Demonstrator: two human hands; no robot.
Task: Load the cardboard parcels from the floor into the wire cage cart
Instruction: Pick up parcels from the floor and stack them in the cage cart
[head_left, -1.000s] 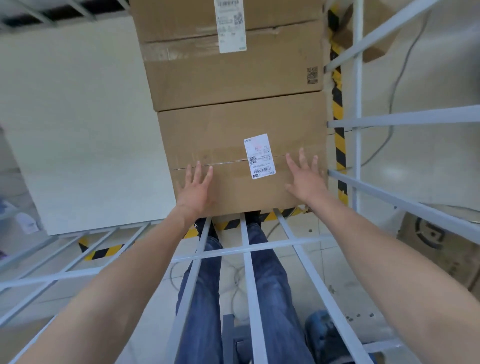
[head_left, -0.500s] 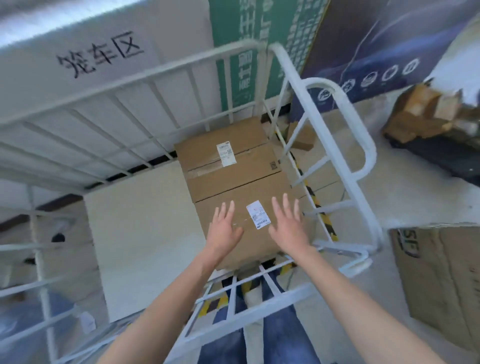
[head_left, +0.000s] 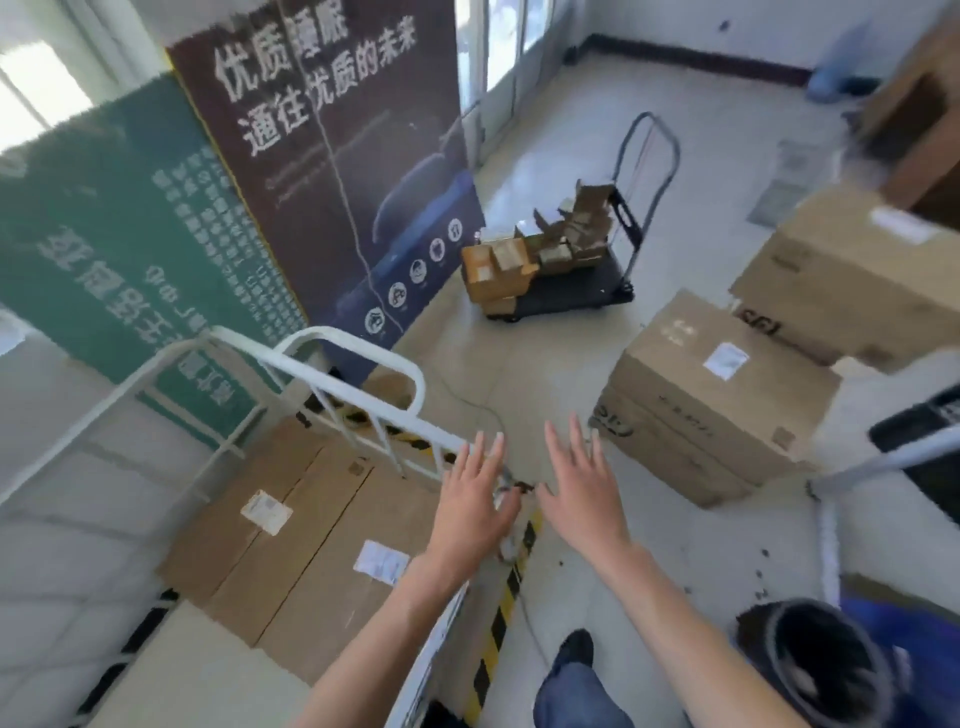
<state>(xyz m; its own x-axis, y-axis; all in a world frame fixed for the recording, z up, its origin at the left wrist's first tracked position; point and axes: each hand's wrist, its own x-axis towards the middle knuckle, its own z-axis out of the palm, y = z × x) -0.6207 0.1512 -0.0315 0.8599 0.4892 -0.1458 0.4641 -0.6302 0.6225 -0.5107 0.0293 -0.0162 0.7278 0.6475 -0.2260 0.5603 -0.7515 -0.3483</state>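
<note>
Two flat cardboard parcels (head_left: 311, 525) with white labels lie side by side inside the white wire cage cart (head_left: 332, 364) at lower left. My left hand (head_left: 475, 504) hovers open above the cart's rail, holding nothing. My right hand (head_left: 584, 488) is open too, fingers spread, over the bare floor. A stack of two cardboard parcels (head_left: 711, 395) stands on the floor to the right of my hands. A larger parcel (head_left: 852, 275) sits behind it.
A black platform trolley (head_left: 576, 291) piled with small boxes stands further back in the middle. Dark and green banners (head_left: 332, 171) lean behind the cart. Yellow-black tape (head_left: 498, 618) runs along the floor by my foot. A dark round bin (head_left: 821, 670) is at lower right.
Both hands have lifted off the parcel in the cart and hold nothing. My view has swung right from the cart toward the parcels on the floor.
</note>
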